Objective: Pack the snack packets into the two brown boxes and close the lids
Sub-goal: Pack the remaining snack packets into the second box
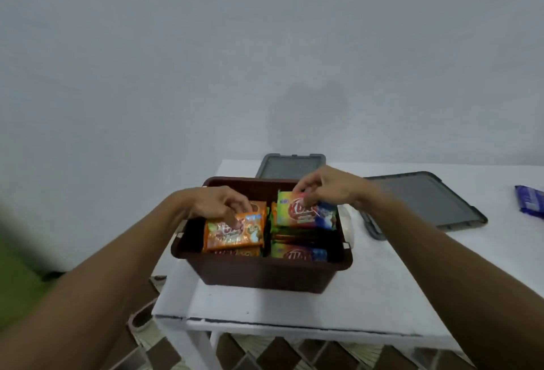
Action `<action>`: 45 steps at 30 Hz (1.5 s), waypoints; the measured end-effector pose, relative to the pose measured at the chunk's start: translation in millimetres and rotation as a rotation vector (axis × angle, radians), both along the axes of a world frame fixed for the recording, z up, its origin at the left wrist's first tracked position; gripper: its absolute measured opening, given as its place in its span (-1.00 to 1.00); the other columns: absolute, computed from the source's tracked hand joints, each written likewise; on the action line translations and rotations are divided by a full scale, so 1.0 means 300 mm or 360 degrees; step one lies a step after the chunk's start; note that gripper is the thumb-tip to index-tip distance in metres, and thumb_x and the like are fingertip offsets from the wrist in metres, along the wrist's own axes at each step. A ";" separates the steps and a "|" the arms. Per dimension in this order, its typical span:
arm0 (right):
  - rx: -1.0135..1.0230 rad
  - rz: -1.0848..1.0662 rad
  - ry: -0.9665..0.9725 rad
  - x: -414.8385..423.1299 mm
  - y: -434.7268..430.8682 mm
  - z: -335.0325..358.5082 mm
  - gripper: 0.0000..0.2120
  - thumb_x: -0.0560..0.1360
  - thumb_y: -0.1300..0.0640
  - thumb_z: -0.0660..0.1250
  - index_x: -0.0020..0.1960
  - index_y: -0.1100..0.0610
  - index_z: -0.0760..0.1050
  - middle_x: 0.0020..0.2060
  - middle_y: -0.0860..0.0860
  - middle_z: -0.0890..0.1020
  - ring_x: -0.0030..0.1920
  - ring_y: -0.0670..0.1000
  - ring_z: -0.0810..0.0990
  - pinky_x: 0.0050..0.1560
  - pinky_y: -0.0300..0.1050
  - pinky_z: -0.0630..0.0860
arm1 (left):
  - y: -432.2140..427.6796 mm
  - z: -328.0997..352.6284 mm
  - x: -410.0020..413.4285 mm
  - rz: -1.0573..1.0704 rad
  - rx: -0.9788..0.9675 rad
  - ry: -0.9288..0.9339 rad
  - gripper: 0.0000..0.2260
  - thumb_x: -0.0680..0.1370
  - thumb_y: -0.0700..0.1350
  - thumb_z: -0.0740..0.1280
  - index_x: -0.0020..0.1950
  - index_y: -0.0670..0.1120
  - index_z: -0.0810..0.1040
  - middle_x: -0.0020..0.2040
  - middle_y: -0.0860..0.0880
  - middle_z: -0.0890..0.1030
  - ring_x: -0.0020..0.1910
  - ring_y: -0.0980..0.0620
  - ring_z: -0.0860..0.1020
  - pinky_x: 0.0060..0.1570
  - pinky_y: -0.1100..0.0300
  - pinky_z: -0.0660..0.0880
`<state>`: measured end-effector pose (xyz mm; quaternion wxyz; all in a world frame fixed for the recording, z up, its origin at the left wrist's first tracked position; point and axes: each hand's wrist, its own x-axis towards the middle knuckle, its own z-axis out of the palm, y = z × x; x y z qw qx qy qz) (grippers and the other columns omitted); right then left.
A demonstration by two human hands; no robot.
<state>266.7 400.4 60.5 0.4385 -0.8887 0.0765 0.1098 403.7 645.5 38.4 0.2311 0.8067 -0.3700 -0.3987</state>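
At the far left a blurred green shape (pixel 17 266) fills the edge of the view, too smeared to identify. The left hand (pixel 216 203) reaches over the left side of the brown box (pixel 259 274), its fingers pinched on the top edge of an orange snack packet (pixel 235 231) that sits tilted on top of other orange packets in the box's left half. The box stands open near the front left corner of the white table (pixel 368 307), and it is packed close to the rim.

In the box's right half, the right hand (pixel 326 185) pinches the upper edge of a green-and-blue snack packet (pixel 306 213), which lies over a stack of similar packets (one more green-and-blue packet (pixel 298 253) shows at the front wall).

Behind the box, at the table's back edge, a grey lid (pixel 290 165) lies flat. A second grey lid (pixel 426 201) lies to the right of the box, well apart from the first. At the table's right edge a blue packet (pixel 531 201) lies alone, cut off by the frame. Only one brown box is visible.
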 end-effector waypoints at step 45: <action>-0.1208 0.0036 -0.0525 -0.019 0.060 -0.175 -0.79 0.53 0.04 0.34 0.14 0.04 0.57 0.07 -0.03 0.63 0.02 -0.05 0.55 0.04 -0.11 0.53 | -0.086 -0.110 -0.017 -0.0033 -0.0241 -0.1123 -0.77 0.47 -0.07 0.46 0.10 0.00 0.58 0.01 0.09 0.54 -0.02 0.11 0.53 -0.05 0.22 0.52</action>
